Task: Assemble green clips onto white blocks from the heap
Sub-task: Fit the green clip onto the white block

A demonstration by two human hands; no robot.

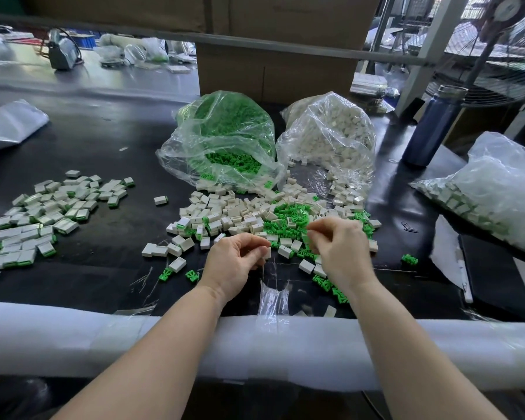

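A mixed heap of white blocks and green clips lies mid-table in front of me. My left hand hovers at the heap's near edge and pinches a white block between thumb and fingers. My right hand is just to the right, fingers curled with the thumb and forefinger tips pinched together; what they hold is too small or hidden to tell. Loose green clips lie under my right wrist. A spread of assembled blocks with green ends covers the table at the left.
Behind the heap stand an open bag of green clips and a bag of white blocks. Another filled bag lies at the right, a blue bottle behind it. A white foam-padded rail runs along the table's near edge.
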